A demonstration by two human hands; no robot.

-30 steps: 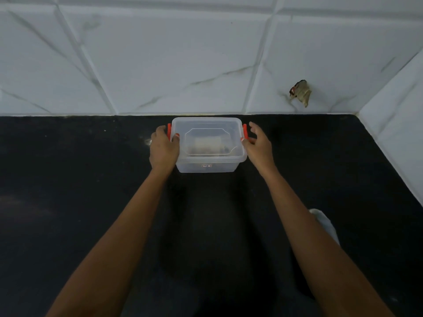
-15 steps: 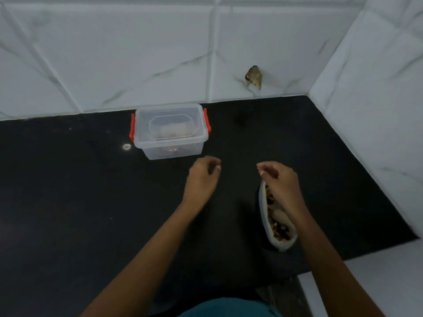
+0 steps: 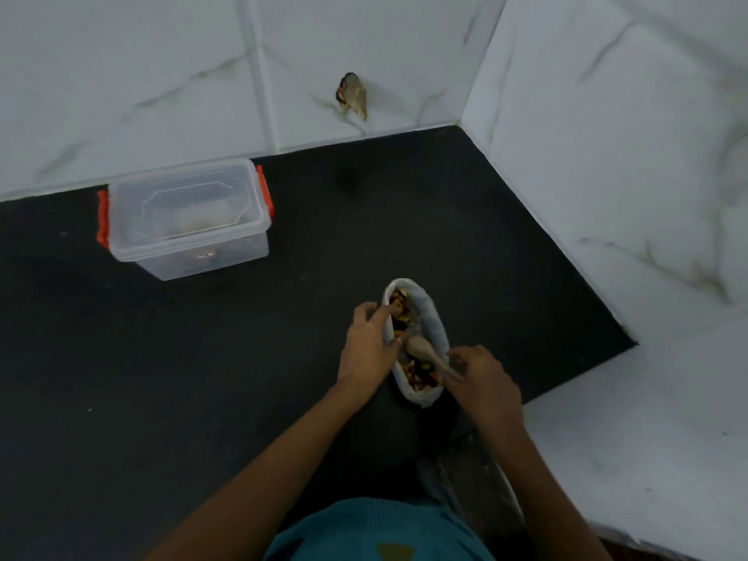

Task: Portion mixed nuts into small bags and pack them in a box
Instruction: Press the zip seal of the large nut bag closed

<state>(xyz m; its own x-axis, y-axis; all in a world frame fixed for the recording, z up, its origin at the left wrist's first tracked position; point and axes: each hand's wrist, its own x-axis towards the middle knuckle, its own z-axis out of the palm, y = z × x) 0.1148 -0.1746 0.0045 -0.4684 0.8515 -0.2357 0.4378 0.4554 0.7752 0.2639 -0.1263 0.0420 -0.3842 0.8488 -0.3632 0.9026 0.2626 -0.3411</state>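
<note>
A white bag point(image 3: 434, 317) of mixed nuts point(image 3: 400, 309) lies open on the black counter point(image 3: 202, 378) in front of me. My left hand point(image 3: 366, 344) grips the bag's left rim, fingers over the edge. My right hand point(image 3: 483, 378) pinches the handle of a wooden spoon point(image 3: 425, 352) whose bowl rests on the nuts. A clear plastic box point(image 3: 186, 224) with a shut lid and orange clips stands at the back left against the wall, with pale contents dimly visible inside.
White marble-look tiles form a back wall and a right wall point(image 3: 607, 176) that meet in a corner. A small brownish object point(image 3: 354, 97) sticks to the back wall. The counter's right edge steps down to a white surface point(image 3: 627, 459).
Both hands left the box's sides and came back toward me. My left hand took the bag's rim, my right hand took the spoon. My view swung right and down.
</note>
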